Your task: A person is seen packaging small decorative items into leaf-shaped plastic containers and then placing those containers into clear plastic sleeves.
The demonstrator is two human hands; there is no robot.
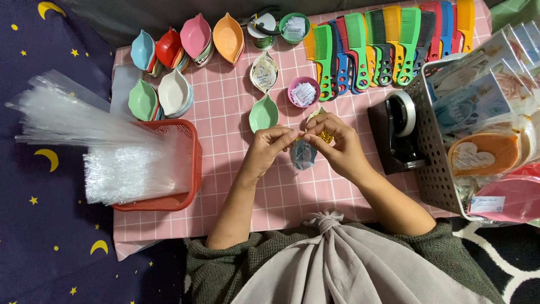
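Both hands, left hand (269, 147) and right hand (336, 147), pinch together on a small clear packet (304, 153) with a gold twist tie (324, 135), held just below the green leaf dish (264, 113). Right of that dish sit a pink cup of slips (304, 92), a black tape dispenser (398, 132) and a grey basket (433, 169). Left stands a red basket (188, 169) of cellophane bags. Combs (388, 42) line the far edge of the pink checked tabletop (225, 101).
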